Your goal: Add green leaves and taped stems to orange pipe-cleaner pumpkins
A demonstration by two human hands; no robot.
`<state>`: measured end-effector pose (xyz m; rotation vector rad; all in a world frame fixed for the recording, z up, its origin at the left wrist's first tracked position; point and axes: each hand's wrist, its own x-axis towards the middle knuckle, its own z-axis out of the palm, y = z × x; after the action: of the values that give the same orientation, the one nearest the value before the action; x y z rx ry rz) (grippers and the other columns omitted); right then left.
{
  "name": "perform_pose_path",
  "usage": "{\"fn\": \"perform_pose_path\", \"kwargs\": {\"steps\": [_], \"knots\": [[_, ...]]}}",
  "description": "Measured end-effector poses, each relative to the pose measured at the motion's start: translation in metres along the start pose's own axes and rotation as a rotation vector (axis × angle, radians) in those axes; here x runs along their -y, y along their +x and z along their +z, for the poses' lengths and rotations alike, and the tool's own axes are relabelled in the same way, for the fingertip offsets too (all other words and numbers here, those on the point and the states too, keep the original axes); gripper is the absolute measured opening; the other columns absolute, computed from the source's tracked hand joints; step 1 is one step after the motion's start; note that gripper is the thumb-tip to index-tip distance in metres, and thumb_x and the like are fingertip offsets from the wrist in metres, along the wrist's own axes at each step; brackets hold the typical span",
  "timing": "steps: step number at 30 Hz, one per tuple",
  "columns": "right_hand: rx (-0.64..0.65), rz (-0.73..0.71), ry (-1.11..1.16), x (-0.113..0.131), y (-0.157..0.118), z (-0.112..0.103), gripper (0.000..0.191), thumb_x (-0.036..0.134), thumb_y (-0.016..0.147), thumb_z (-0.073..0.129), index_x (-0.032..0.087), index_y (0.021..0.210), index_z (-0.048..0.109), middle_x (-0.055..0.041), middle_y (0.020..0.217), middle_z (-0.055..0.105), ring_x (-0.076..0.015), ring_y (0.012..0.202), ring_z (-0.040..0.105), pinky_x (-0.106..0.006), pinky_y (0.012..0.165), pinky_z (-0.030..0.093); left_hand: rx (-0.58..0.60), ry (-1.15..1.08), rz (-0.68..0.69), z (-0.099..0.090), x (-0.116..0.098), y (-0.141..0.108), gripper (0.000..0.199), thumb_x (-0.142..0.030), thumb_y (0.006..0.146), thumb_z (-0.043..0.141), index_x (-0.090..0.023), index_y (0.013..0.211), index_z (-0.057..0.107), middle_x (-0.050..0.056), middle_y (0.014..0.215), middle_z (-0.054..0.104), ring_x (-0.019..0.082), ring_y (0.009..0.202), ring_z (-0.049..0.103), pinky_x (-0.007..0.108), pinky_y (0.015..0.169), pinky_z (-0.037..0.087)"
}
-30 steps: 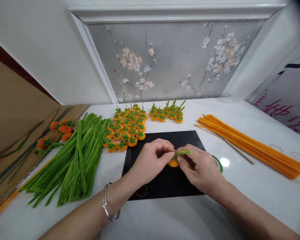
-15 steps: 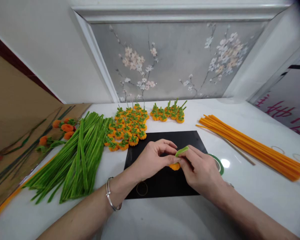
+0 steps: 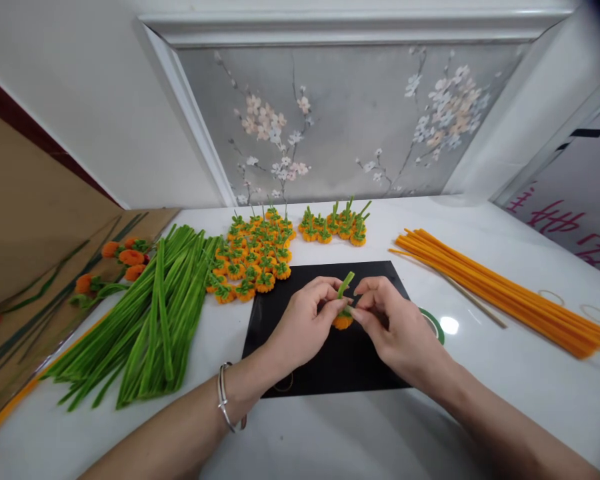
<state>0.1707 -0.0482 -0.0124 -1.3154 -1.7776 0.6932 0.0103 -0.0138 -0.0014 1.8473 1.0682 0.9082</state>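
Note:
Between my fingertips, over a black mat, is a small orange pipe-cleaner flower with a green stem standing up from it. My left hand is closed, thumb and fingers pinching the flower at its green top. From the other side my right hand pinches the green part near the flower's edge with thumb and forefinger. The fingers partly hide where the green meets the orange. Finished-looking orange flowers with green tops crowd together beyond my left hand, and a smaller group stands behind the mat.
Green pipe cleaners lie in a big pile on the left, orange ones in a bundle on the right. A green tape roll sits beside my right hand. Fluffy orange flowers rest on brown paper at the far left.
The green stem has swung from leaning right to standing more upright. My right hand has drawn slightly back, its fingers now pinching lower at the flower's right side.

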Motion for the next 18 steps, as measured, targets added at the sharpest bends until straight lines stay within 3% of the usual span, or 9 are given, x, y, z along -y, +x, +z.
{"fn": "perform_pose_path", "kwargs": {"steps": [8,12,15,18], "knots": [[0.120,0.039,0.147,-0.005,0.001,-0.004,0.021,0.027,0.091,0.045,0.024,0.110,0.039,0.0052,0.067,0.049,-0.0121,0.058,0.050,-0.023,0.055,0.041,0.050,0.181,0.100,-0.003,-0.003,-0.001,0.022,-0.013,0.085,0.049,-0.017,0.064,0.047,0.002,0.091,0.057,0.013,0.081,0.056,0.027,0.073,0.044],[0.164,0.099,0.123,-0.006,0.004,-0.011,0.033,0.037,0.092,0.043,0.024,0.121,0.036,0.0037,0.070,0.056,-0.0136,0.060,0.054,-0.025,0.057,0.044,0.091,0.242,0.144,-0.005,-0.005,-0.001,0.021,-0.010,0.083,0.050,-0.016,0.064,0.048,0.002,0.089,0.055,0.012,0.077,0.055,0.026,0.069,0.045],[0.107,0.048,-0.009,-0.006,0.008,-0.014,0.022,0.038,0.092,0.044,0.021,0.101,0.054,-0.0007,0.078,0.061,-0.0148,0.067,0.056,-0.026,0.062,0.043,0.099,0.314,0.197,-0.004,-0.006,0.000,0.019,-0.008,0.084,0.048,-0.017,0.067,0.049,0.003,0.091,0.054,0.013,0.079,0.055,0.026,0.070,0.045],[0.119,-0.055,-0.071,-0.008,0.013,-0.015,0.025,0.035,0.091,0.046,0.020,0.076,0.058,-0.0011,0.074,0.060,-0.0143,0.067,0.054,-0.026,0.062,0.041,0.109,0.398,0.231,-0.003,-0.006,0.000,0.015,-0.010,0.086,0.046,-0.017,0.074,0.050,0.004,0.095,0.053,0.014,0.079,0.054,0.028,0.072,0.045]]}}
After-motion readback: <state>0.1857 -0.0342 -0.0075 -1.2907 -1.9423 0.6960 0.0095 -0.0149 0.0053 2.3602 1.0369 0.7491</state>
